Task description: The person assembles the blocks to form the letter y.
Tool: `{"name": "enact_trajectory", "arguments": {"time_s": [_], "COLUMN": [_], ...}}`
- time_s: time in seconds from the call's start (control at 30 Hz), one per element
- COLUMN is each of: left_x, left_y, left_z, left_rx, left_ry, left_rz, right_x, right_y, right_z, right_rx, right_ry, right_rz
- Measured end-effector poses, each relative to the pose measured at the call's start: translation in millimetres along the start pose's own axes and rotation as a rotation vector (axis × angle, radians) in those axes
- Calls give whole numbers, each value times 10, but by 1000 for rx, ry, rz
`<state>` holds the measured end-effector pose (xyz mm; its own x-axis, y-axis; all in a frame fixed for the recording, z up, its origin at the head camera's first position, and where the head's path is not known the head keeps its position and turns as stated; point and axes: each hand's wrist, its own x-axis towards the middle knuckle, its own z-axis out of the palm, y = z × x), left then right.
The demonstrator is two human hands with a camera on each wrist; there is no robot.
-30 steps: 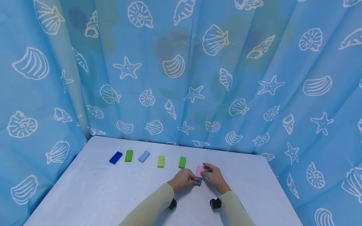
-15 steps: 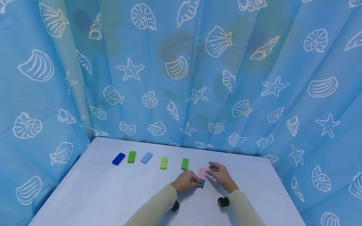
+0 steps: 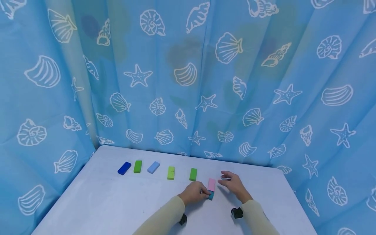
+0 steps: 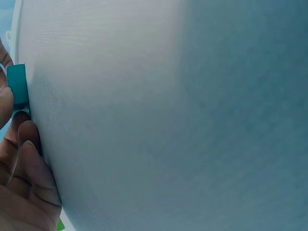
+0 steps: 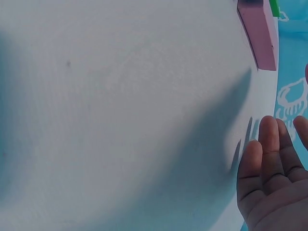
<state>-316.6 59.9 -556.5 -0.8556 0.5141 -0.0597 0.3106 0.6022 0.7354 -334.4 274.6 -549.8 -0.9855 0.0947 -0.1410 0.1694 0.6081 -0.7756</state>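
My left hand [image 3: 193, 192] pinches a teal block [image 3: 211, 195] between thumb and fingers; the left wrist view shows the same teal block [image 4: 18, 85] at its left edge. Directly behind it on the table lies a pink block [image 3: 211, 184], its near end at the teal block's far end. To the right of the pink block is my right hand [image 3: 235, 186], apart from it and holding nothing. The right wrist view has the pink block [image 5: 260, 33] at top right and my right hand's fingers [image 5: 270, 144] extended below.
A row of blocks runs leftward across the white table [image 3: 117, 202]: green [image 3: 193, 174], lime [image 3: 171, 173], light blue [image 3: 153, 167], green [image 3: 137, 166] and dark blue [image 3: 124, 168]. A blue shell-patterned curtain [image 3: 188, 107] hangs behind the table and at its sides.
My right hand has let go of the pink block and moved away to the right. My left hand keeps its pinch on the teal block. The head view has shifted slightly.
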Motion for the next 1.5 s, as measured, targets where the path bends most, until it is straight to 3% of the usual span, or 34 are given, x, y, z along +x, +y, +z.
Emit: {"name": "enact_trajectory", "arguments": {"time_s": [0.17,0.3,0.5,0.9,1.5], "left_x": [-70,-77,-62,-2,-8], "left_y": [21,59,65,71,68], "left_z": [79,29,-67,-40,-56], "left_rx": [-15,-16,9,6,1], "left_ry": [-26,-13,-9,-3,2], "left_rz": [30,50,22,-3,-22], "right_x": [-120,-99,26,165,277], "right_y": [86,32,-77,-198,-406], "right_z": [21,14,28,-8,149], "right_rx": [-13,-21,-42,-54,-73], "right_ry": [-14,-4,-6,-20,-50], "right_rz": [-5,-24,-34,-61,-67]}}
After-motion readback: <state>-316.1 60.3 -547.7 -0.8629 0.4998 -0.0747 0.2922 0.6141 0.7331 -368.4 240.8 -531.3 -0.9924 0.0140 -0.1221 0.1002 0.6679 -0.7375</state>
